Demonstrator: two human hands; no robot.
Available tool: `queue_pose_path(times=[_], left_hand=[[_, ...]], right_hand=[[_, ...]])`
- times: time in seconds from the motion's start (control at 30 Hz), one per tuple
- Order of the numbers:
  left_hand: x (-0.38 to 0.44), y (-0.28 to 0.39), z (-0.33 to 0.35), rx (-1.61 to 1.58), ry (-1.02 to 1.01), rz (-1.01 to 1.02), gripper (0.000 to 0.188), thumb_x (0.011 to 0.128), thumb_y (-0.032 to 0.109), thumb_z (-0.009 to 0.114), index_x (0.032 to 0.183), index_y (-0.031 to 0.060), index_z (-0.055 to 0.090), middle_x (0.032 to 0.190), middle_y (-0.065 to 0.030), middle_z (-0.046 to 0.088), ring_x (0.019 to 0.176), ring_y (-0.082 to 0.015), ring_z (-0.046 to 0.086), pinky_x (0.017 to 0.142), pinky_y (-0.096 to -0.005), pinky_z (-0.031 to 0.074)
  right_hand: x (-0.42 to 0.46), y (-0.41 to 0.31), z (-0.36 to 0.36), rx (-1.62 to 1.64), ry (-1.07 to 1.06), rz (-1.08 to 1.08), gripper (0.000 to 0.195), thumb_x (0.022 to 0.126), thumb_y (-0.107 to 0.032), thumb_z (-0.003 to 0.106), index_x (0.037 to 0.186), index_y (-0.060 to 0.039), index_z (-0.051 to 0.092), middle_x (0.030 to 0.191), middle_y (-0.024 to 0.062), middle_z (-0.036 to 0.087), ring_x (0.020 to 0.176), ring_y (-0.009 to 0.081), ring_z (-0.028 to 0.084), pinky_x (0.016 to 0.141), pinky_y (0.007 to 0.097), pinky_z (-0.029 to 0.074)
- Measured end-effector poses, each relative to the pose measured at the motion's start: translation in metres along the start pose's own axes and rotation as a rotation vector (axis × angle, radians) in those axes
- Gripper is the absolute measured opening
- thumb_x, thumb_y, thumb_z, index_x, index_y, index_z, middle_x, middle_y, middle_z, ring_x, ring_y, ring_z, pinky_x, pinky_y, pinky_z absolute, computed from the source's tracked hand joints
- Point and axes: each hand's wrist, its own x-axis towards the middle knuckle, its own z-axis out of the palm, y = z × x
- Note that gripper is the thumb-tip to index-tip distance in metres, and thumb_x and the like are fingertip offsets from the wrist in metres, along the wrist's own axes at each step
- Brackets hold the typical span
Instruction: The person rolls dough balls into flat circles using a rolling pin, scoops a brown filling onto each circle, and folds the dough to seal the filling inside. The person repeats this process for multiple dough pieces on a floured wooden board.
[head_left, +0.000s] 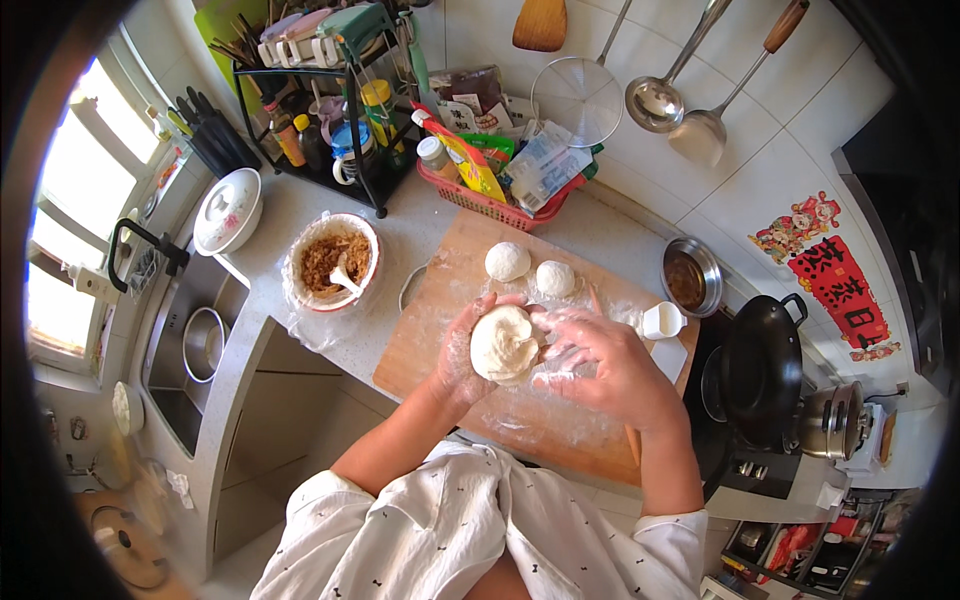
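My left hand (459, 352) cups a round dough ball (504, 345), its folded, creased side facing up. At the ball's right edge is my right hand (592, 360), floured, its fingers spread and slightly blurred; whether the fingertips touch the dough I cannot tell. Both hands are over a floured wooden board (435, 300). Two more dough balls, one (508, 262) and another (556, 279), rest on the board beyond my hands. A rolling pin (632, 442) lies partly hidden under my right arm. A bowl of brown filling (335, 259) with a white spoon (344, 277) stands to the left.
A white scoop (663, 321) sits at the board's right, near a steel bowl (691, 276) and a black wok (760, 371). A red basket (480, 206) of packets stands behind the board. Left are a lidded bowl (229, 212) and the sink (169, 360).
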Motion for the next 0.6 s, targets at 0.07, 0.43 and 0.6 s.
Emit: queue_pose_path(times=[0.07, 0.43, 0.6], left_hand=[[-0.001, 0.001, -0.002, -0.047, -0.027, -0.013, 0.039, 0.093, 0.036, 0.047, 0.109, 0.0025, 0.059, 0.110, -0.0165, 0.062, 0.097, -0.0304, 0.062, 0.087, -0.0450, 0.052], [-0.003, -0.007, 0.006, 0.042, -0.062, 0.041, 0.045, 0.092, 0.044, 0.048, 0.116, 0.0061, 0.057, 0.117, -0.0178, 0.059, 0.110, -0.0320, 0.056, 0.097, -0.0448, 0.044], [-0.027, 0.008, 0.054, 0.242, 0.070, 0.112, 0.051, 0.095, 0.050, 0.038, 0.126, 0.0105, 0.049, 0.121, -0.0159, 0.057, 0.112, -0.0301, 0.055, 0.098, -0.0446, 0.044]], right_hand=[[-0.001, -0.004, 0.006, -0.145, 0.066, -0.020, 0.046, 0.068, -0.006, 0.075, 0.110, 0.0034, 0.058, 0.106, 0.0149, 0.057, 0.086, 0.0291, 0.063, 0.077, 0.0351, 0.052], [-0.006, 0.017, 0.051, -0.151, 0.297, -0.162, 0.018, 0.073, 0.005, 0.067, 0.089, 0.0009, 0.060, 0.091, 0.0145, 0.059, 0.080, 0.0298, 0.062, 0.067, 0.0343, 0.051], [-0.010, -0.003, 0.033, -0.165, 0.530, -0.243, 0.018, 0.078, 0.004, 0.062, 0.096, 0.0008, 0.062, 0.095, 0.0163, 0.061, 0.086, 0.0347, 0.062, 0.072, 0.0365, 0.053]])
